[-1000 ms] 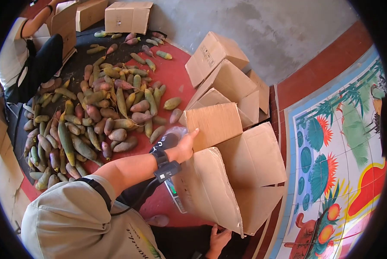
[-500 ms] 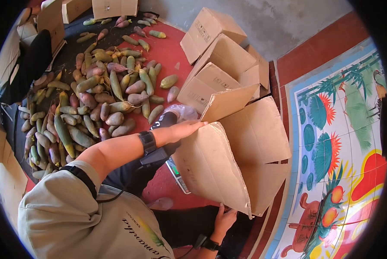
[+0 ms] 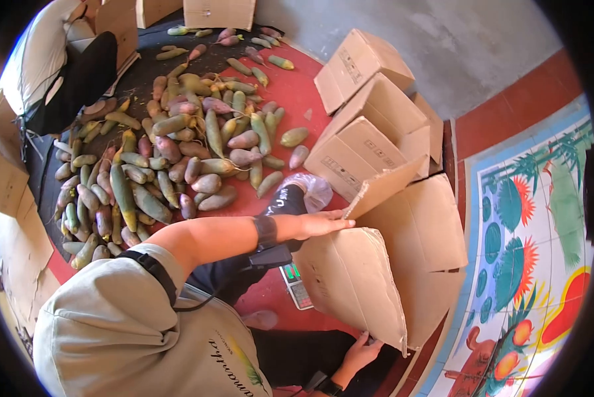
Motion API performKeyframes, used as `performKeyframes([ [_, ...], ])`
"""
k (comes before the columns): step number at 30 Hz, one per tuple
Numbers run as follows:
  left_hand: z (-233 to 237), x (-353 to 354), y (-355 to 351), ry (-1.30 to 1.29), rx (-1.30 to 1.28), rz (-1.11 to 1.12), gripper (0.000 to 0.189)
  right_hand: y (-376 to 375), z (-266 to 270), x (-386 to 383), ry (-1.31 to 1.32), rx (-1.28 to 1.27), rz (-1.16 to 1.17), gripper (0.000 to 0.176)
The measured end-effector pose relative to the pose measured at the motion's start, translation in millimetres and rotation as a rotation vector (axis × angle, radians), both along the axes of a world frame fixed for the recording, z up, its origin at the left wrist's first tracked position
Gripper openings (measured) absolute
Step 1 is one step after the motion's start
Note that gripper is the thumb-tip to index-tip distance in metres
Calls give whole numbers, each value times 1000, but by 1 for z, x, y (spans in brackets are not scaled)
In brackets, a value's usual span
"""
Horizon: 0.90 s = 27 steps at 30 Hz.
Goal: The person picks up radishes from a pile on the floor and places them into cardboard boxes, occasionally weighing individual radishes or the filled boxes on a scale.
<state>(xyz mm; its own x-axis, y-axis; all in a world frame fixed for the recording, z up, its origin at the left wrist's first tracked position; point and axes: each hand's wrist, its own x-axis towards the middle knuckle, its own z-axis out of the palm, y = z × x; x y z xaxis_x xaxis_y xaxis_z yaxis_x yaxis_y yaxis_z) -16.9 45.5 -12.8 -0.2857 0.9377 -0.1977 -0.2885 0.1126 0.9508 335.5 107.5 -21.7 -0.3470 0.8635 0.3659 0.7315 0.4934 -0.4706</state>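
Observation:
A cardboard box [image 3: 350,268] with raised flaps is tilted in front of my body, its open side facing away to the right. My left hand [image 3: 320,225] holds the box's upper edge, fingers fairly straight, beside a flap [image 3: 386,188]. At the lower corner, my right hand [image 3: 361,354] grips the box edge with bent fingers, partly hidden. Under the box's near side, a digital scale [image 3: 298,288] with a lit green display shows partly. My feet are to either side of it, one in a clear plastic cover [image 3: 313,192].
A large pile of green and reddish radishes [image 3: 171,159] covers a dark sheet and red floor at left. Open cardboard boxes [image 3: 376,126] stand against the wall. Another person [image 3: 78,79] crouches at far left near more cardboard. A painted tile mural [image 3: 509,218] lines the right.
The whole view has shifted, so the scene sits further right and lower. Both hands stay on the box, and more of the scale shows beside it.

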Motion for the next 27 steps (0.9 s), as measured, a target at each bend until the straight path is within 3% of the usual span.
performKeyframes([
  [7,3,-17,-22,-112,206,-113,51,1,-1,2,-27,28,17,39],
  [8,-11,-26,-25,96,228,-69,46,0,-1,3,-16,44,17,39],
  [12,-14,-80,-83,220,51,63,38,-1,-1,3,-9,29,11,38],
  [14,-8,-105,-122,313,-154,251,35,0,-3,7,-54,106,24,37],
  [16,-54,-145,-161,334,-228,338,32,0,-2,8,-44,91,19,36],
  [18,-72,-168,-209,709,-466,429,30,-3,0,8,-36,73,14,35],
  [20,-97,-181,-258,908,-539,442,29,-4,3,6,-62,95,-12,34],
  [22,-134,-191,-301,931,-904,342,19,-3,2,6,-50,92,-16,33],
  [24,-176,-183,-351,1242,-786,257,14,-2,0,8,-39,91,-20,31],
  [26,-234,-179,-388,1551,-1129,-256,13,1,-4,11,45,96,-23,30],
  [27,-245,-170,-402,1567,-1142,-401,14,-1,-3,11,41,94,-19,30],
])
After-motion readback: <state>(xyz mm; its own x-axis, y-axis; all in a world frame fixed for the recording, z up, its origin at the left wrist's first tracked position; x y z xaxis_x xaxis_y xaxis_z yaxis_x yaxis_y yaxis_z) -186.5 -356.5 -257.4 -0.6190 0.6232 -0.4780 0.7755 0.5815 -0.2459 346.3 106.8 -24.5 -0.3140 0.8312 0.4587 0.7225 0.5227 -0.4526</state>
